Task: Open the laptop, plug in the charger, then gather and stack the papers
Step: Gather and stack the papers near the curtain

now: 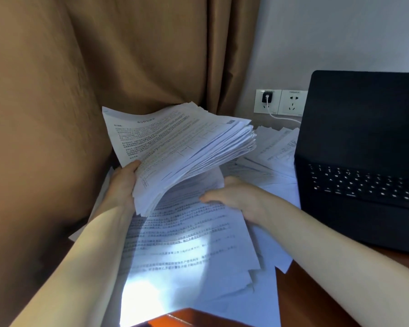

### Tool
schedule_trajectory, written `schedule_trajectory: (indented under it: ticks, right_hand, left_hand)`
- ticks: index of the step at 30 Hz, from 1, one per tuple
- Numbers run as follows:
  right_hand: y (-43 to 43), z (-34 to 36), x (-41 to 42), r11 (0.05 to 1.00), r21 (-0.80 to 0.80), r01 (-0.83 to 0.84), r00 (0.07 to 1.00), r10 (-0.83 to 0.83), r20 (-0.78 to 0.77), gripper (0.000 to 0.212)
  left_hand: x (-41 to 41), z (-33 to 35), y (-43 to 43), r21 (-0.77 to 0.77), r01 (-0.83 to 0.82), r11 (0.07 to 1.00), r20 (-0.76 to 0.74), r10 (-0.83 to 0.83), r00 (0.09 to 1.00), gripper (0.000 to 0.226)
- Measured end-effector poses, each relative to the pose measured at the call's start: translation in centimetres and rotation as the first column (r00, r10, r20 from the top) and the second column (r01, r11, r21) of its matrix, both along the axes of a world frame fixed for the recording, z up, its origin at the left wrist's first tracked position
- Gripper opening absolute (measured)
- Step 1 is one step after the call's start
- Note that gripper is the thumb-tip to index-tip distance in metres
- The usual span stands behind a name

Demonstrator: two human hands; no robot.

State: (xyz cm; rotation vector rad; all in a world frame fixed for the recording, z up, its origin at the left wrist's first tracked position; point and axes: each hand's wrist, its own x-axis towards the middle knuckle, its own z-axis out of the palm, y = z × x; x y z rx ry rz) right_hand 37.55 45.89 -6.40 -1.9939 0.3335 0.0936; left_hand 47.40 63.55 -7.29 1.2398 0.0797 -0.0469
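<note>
A thick stack of printed papers (182, 147) is lifted above the desk, and my left hand (124, 182) grips its near left corner with the thumb on top. Under it, loose printed sheets (187, 244) lie spread over the desk. My right hand (232, 195) rests flat on those sheets, its fingers reaching under the lifted stack. More loose papers (274, 147) lie farther back beside the laptop. The black laptop (364, 161) stands open at the right, its screen dark. A black charger (267, 97) sits in the wall socket, with a white cable (283, 118) running behind the laptop.
A brown curtain (92, 79) hangs close on the left and behind the papers. A second wall socket (293, 102) is beside the charger. Reddish wooden desk surface (316, 298) shows at the lower right and front edge.
</note>
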Motion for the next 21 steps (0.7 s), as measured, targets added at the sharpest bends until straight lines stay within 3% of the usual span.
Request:
schedule_trajectory:
  ticks: [7, 13, 21]
  right_hand:
    - [-0.1, -0.5, 0.3, 0.999, -0.03, 0.011, 0.988, -0.006, 0.152, 0.015]
    - [-5.8, 0.8, -0.5, 0.946, 0.186, 0.267, 0.908, -0.311, 0.28, 0.019]
    - [-12.5, 0.0, -2.3, 0.848, 0.329, 0.416, 0.751, -0.524, 0.401, 0.014]
  left_hand:
    - [-0.1, 0.7, -0.7, -0.063, 0.015, 0.998, -0.027, -0.017, 0.999, 0.032]
    - [-0.4, 2.2, -1.6, -0.09, 0.039, 0.995, -0.002, -0.04, 0.999, 0.032]
    - [-1.1, 1.4, -4.1, -0.046, 0.094, 0.995, 0.028, -0.093, 0.995, 0.028]
